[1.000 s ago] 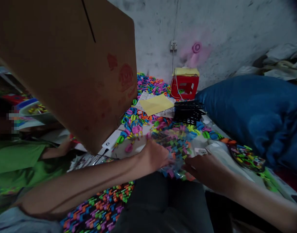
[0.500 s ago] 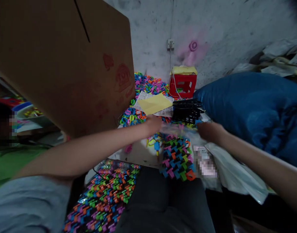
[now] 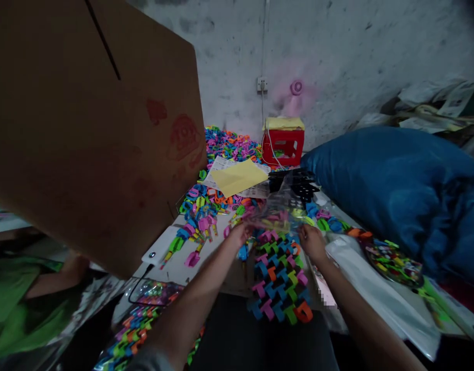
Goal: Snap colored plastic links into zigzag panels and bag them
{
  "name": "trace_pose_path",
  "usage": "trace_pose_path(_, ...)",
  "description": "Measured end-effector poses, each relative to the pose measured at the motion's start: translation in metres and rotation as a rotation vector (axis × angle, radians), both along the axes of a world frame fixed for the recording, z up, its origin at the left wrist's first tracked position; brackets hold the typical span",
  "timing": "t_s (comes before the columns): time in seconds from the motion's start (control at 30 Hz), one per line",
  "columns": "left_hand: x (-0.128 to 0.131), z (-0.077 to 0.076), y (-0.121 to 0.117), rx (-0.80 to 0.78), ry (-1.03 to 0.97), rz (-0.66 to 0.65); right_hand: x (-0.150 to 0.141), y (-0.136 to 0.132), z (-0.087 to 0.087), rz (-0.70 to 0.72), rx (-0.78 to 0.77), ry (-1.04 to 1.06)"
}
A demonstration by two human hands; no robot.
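Bag (image 3: 281, 208) spans open room between left hand (image 3: 241, 234) and right hand (image 3: 311, 241), set apart, each pinching 1 edge.

The plastic bag (image 3: 278, 206) is clear, thin and wrinkled, with faint shine along its folds. It stands loosely raised over the far end of the clips (image 3: 278, 281), and its film is see-through enough to show colours behind it. The clips are blue, pink, green and orange, packed in slanting rows that form a block with dark gaps between. A rounded orange clip (image 3: 303, 312) sits at the near right corner. How far the bag covers the block is unclear.
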State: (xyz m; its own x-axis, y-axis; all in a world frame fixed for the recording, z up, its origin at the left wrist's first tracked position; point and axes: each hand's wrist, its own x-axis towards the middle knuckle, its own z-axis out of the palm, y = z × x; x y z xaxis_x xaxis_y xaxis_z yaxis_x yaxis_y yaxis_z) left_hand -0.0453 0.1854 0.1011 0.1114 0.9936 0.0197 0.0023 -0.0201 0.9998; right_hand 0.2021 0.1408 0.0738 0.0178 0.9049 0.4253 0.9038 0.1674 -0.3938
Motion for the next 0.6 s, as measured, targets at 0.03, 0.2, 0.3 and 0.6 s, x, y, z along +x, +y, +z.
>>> trace_pose_path(0.03, -0.001, -0.012, -0.008, -0.016, -0.035, 0.011, 0.000, -0.004, -0.008, -0.023, 0.014, 0.025)
trace_pose_path(0.2, 0.003, -0.055, -0.057, -0.056, -0.208, 0.017, -0.007, -0.045, -0.023, -0.128, 0.015, 0.330)
trace_pose_path(0.3, 0.006, -0.071, -0.080, -0.034, -0.253, 0.056, -0.017, -0.071, -0.028, -0.149, -0.093, 0.470)
trace_pose_path(0.6, -0.003, -0.092, -0.084, 0.095, 0.106, 0.067, -0.032, -0.089, -0.052, -0.106, -0.459, 0.699)
